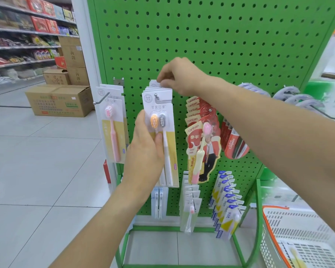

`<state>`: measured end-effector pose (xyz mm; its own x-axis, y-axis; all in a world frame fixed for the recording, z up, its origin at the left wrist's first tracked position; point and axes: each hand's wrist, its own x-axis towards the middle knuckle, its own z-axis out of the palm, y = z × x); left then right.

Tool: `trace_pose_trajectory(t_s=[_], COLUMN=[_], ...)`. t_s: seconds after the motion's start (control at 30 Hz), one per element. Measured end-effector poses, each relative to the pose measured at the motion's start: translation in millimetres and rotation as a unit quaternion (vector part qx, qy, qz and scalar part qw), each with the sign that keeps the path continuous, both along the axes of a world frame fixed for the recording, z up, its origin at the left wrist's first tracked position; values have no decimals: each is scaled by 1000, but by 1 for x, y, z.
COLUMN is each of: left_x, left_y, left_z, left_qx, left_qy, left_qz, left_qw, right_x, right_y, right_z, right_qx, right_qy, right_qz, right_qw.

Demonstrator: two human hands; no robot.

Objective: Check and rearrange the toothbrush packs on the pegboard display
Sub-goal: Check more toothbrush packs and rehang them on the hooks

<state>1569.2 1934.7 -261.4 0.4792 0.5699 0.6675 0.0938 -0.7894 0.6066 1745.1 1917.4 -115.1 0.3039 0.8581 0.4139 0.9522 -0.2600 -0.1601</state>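
From the head view, nearest the camera at the lower right is a white perforated basket [302, 229] with an orange rim. Above it, the left hand [145, 151] holds the front two-brush toothbrush pack [161, 136] about halfway down, thumb across its face and fingers curled behind its left edge. The right hand [179, 76] reaches over to the top of the same stack, its fingers pinched together on the header cards of the packs at the back, right where the hook [156, 96] comes out of the green pegboard [211, 35].

That stack hangs near the middle of the board. Just left of it hangs a single pink-brush pack [113, 128]; to the right hang a fanned row of red canban packs [199, 136] and Colgate packs [234, 144], with more packs on the lower hooks.

By my reading, the task is midway: this hook is being checked and squared up. The canban row sits fanned and tilted, and the lower rows look uneven, so those likely remain.
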Motion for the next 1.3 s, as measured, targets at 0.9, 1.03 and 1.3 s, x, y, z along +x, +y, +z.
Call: trace_pose_trajectory(t_s=[0.9,1.03,1.3], left_x=[-26,-49,-87], left_y=[15,23,1], left_z=[-7,-11,-32], left_qx=[-95,-108,-169], left_qy=[-184,-242,-240], left_qz=[19,31,-101], left_qw=[978,964,951], right_x=[-54,-80,-123], right_y=[6,-11,-45], right_z=[17,3,-81], right_qx=[25,106,120], right_qy=[30,-42,-56], right_qz=[167,218,302], right_qw=[985,969,944])
